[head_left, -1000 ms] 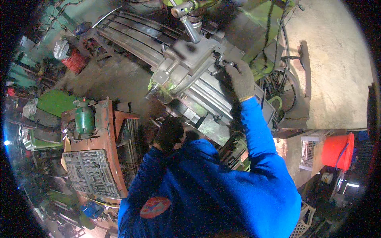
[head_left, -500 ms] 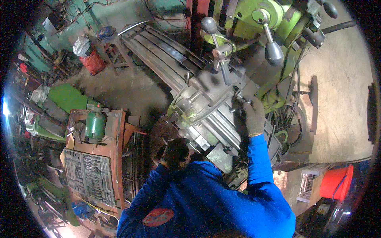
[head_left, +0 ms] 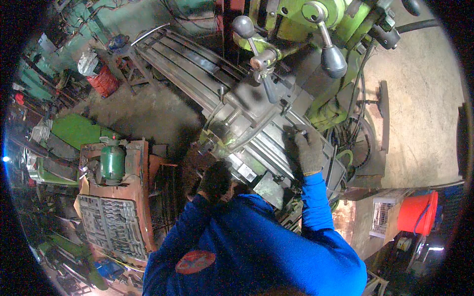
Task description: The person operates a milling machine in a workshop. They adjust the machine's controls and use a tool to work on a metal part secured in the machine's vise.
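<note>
A grey milling machine table (head_left: pixel 256 123) with long slots stands in front of me, under a green machine head (head_left: pixel 296 15). My right hand (head_left: pixel 309 149), in a grey glove, rests on the right part of the table, its fingers curled over a small shiny metal tool (head_left: pixel 297 130). My left hand (head_left: pixel 215 180), in a dark glove, is pressed against the table's front edge lower down. Whether it grips anything is hidden. Both of my sleeves are blue.
Ball-ended levers (head_left: pixel 333 60) stick out above the table. At the left, a rusty red cart (head_left: pixel 143 197) carries a green cylinder (head_left: pixel 112 161) and a grey socket tray (head_left: pixel 111 226). A red bucket (head_left: pixel 417 213) and a white crate (head_left: pixel 382 215) stand at the right.
The view has swung, so the machine now lies lower and more of the green head shows. My right hand stays at the same spot on the table. My left hand has hardly moved.
</note>
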{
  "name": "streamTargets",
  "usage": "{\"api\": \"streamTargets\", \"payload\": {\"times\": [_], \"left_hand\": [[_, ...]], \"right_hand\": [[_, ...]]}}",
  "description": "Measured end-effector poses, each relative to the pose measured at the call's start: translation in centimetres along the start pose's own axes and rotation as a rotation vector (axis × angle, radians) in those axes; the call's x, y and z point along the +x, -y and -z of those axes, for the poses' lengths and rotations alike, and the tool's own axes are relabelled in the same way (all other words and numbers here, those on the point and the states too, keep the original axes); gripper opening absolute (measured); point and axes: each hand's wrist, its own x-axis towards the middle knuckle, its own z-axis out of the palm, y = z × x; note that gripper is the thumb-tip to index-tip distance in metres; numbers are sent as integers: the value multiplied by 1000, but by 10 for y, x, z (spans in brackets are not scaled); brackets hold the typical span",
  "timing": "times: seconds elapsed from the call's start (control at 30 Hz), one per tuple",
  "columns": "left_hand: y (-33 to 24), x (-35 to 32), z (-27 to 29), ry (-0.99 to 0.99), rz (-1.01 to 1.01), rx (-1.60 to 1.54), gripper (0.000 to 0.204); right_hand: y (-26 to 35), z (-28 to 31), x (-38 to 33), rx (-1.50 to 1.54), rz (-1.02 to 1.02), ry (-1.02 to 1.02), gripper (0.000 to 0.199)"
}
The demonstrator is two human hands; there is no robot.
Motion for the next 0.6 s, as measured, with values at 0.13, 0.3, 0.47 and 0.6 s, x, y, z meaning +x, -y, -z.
{"api": "streamTargets", "payload": {"times": [0.13,0.3,0.47,0.6], "left_hand": [[6,1,-2,14,-12,-1,27],[9,2,-10,210,93,24,32],[22,-13,-48,-198,-40,54,29],[-7,11,57,9,-14,-157,28]], "right_hand": [[0,-3,-1,84,-27,17,31],[7,-6,-2,193,-107,17,30],[31,3,2,152,-165,67,31],[17,-7,5,430,-238,33,34]]}}
